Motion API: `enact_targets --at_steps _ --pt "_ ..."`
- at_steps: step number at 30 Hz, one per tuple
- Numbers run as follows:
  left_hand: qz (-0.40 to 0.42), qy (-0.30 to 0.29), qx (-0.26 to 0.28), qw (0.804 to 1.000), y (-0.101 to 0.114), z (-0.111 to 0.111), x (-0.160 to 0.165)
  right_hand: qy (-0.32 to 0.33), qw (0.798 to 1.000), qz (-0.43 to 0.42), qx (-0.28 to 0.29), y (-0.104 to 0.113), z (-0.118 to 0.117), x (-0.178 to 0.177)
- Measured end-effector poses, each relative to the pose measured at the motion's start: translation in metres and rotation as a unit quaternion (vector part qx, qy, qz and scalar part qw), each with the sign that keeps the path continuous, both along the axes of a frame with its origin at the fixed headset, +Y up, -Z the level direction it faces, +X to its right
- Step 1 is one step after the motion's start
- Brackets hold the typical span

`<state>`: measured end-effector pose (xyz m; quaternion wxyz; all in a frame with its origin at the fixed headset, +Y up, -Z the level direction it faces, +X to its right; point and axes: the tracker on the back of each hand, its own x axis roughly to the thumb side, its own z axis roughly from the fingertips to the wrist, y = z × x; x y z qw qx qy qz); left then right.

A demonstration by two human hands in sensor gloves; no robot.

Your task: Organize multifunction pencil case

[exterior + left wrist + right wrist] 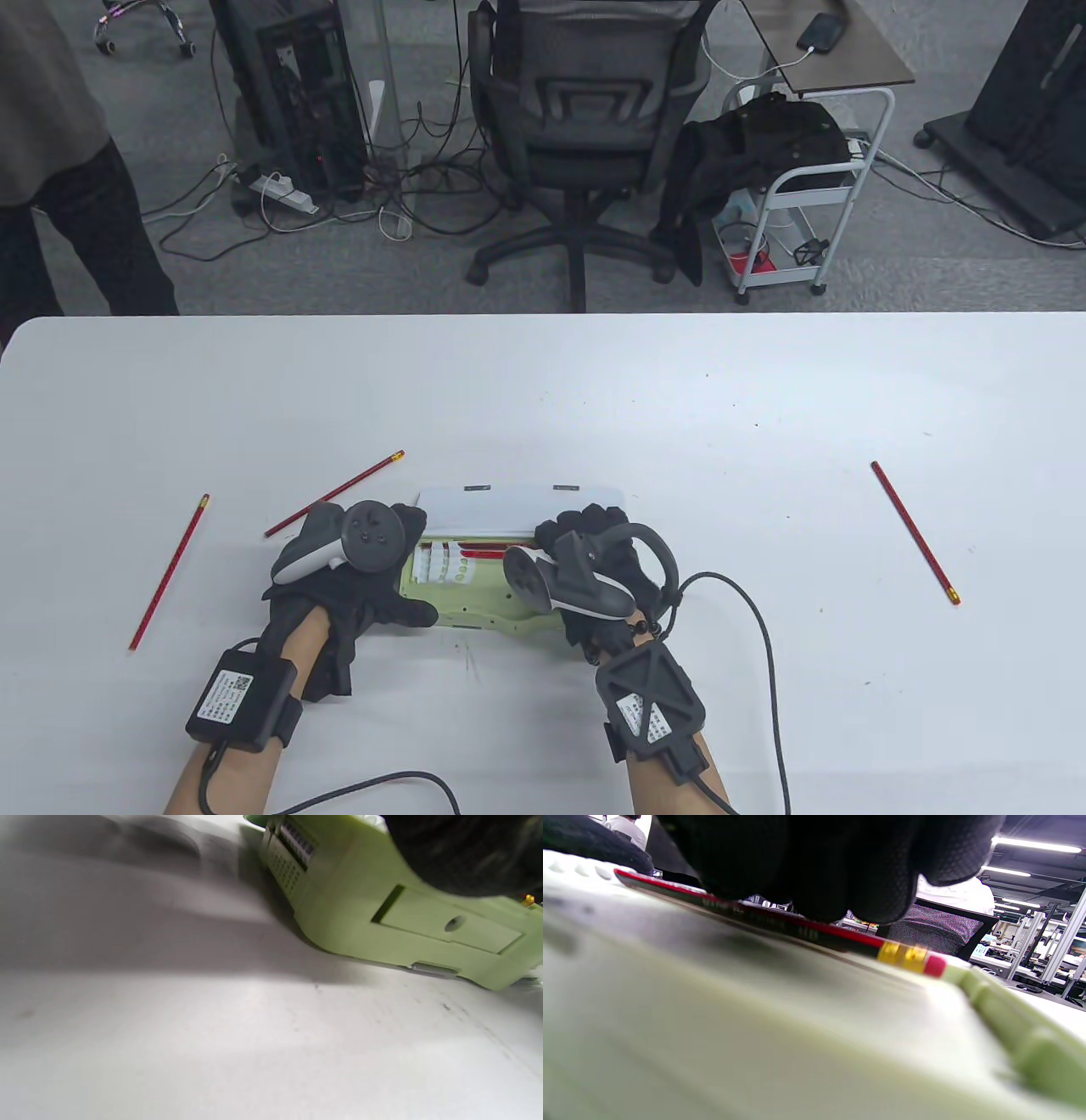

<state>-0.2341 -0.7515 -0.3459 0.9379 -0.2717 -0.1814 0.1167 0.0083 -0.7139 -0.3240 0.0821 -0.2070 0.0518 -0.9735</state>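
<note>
- Pale green plastic pencil case (462, 598) lying open on the white table (543, 399), near its front edge, between both hands; white lid (519, 508) tilted back on the far side.
- Left hand (356, 586) in a black sensor glove resting on the left end of the case, thumb stretched along the front edge; fingers hidden under the round grey tracker (373, 533), so grip impossible to tell.
- Right hand (598, 560), also in a black knit glove, set over the right half of the case, fingers (840, 870) curled down onto a red pencil with a brass ferrule and pink eraser (814, 931), pressing it against the case top.
- Eraser end poking out past the fingertips toward the right rim in the right wrist view; pencil lying flat along the case.
- Inside the tray, a row of white ribbed holders (439, 564) and red strips just behind them, partly hidden.
- Seen from the left wrist: smooth matte green shell (382, 916) with a recessed rectangular panel, a small oval hole and a grid of tiny holes at one end.
- Three more red pencils loose on the table: one (170, 573) well left, one (335, 492) just behind the left hand, one (915, 531) well to the right.
- Table surface smooth, faintly speckled with dark marks.
</note>
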Motion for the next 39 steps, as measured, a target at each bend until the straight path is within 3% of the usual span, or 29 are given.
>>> enact_targets --at_steps 7,12,18,23,39 --pt "0.005 0.0 -0.002 1.0 0.0 0.0 0.0 -0.068 0.992 -0.105 0.008 0.023 0.006 0.048" --pt "0.003 0.0 -0.001 1.0 0.0 0.0 0.0 -0.108 0.978 -0.177 0.013 0.024 0.003 0.082" --pt "0.001 0.0 -0.001 1.0 0.0 0.0 0.0 -0.143 0.97 -0.199 -0.008 0.022 -0.009 0.103" --pt "0.002 0.0 -0.001 1.0 0.0 0.0 0.0 -0.159 0.973 -0.164 -0.041 0.006 -0.012 0.106" --pt "-0.001 0.0 0.0 1.0 0.0 0.0 0.0 -0.184 0.976 -0.111 -0.048 -0.018 -0.007 0.086"
